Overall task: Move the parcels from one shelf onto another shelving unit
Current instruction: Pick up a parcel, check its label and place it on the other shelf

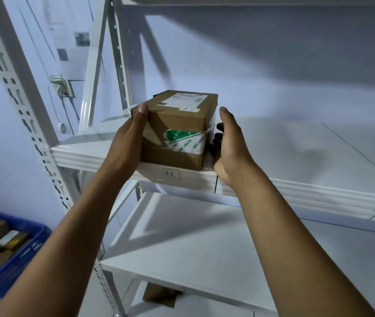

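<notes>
A brown cardboard parcel (177, 124) with a white shipping label on top and green-and-white tape on its front rests on the front edge of a white metal shelf (296, 152), near its left end. My left hand (127, 143) grips the parcel's left side, thumb on the top corner. My right hand (230, 145) is beside the parcel's right face with the palm held away and the fingers curled toward it. Whether the fingertips touch is unclear in the shadow.
A lower white shelf (193, 248) lies below, with another brown box (159, 294) beneath it. A blue crate (37, 234) holding several parcels sits on the floor at the left. A perforated upright post (17, 92) stands to the left. A wall socket (61, 88) is behind it.
</notes>
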The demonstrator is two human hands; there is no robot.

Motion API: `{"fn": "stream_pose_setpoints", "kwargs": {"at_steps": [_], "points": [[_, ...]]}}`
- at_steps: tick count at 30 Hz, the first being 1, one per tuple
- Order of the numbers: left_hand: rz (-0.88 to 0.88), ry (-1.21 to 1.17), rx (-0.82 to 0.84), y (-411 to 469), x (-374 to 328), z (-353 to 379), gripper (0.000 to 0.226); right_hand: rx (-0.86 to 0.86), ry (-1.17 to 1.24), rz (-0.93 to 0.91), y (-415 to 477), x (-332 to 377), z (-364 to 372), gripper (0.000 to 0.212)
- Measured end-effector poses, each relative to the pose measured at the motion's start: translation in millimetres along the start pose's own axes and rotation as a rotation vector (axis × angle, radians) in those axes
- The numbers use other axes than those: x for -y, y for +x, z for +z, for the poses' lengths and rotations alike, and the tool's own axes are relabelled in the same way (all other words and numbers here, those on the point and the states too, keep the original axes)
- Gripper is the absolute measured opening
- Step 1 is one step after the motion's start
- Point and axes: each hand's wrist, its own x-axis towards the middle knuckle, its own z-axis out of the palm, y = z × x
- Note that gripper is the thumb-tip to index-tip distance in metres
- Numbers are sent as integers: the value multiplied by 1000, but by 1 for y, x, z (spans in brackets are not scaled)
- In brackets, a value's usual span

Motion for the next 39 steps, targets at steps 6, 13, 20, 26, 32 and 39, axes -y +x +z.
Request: {"fn": "stream_pose_setpoints", "kwargs": {"at_steps": [6, 13, 20, 26, 32, 39], "points": [[93, -7, -196, -16, 7, 6, 66, -62, -53, -63, 4, -8, 4, 36], [140, 63, -285, -33, 23, 3, 70, -164, -247, -133, -3, -13, 8, 83], [185, 98, -236, -37, 26, 1, 74, -226, -180, -102, -3, -8, 9, 32], [288, 129, -86, -35, 32, -6, 65, -353, 52, -37, -1, -14, 11, 27], [287, 130, -87, -35, 28, -9, 65, -384, 88, -26, 4, -14, 12, 29], [307, 160, -105, -39, 25, -1, 66, -356, 66, -42, 9, -16, 9, 29]]}}
